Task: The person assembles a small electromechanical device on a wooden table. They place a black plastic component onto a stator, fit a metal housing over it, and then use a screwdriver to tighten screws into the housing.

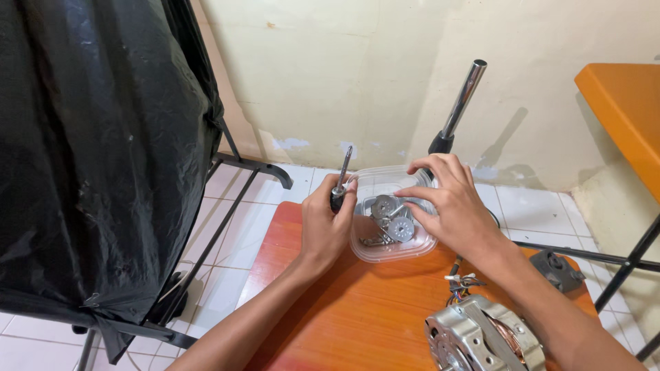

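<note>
My left hand (325, 221) grips a screwdriver (339, 180) — right hand (450, 206), fingers spread, steadies the light, slippery plastic container (392, 251) by its rim.

A black plastic sheet (89, 151) on a dark frame fills nine o'clock; an electric motor (481, 336) sits at five o'clock on the orange desk (357, 316); a chrome pole (462, 103) leans at one o'clock
</note>
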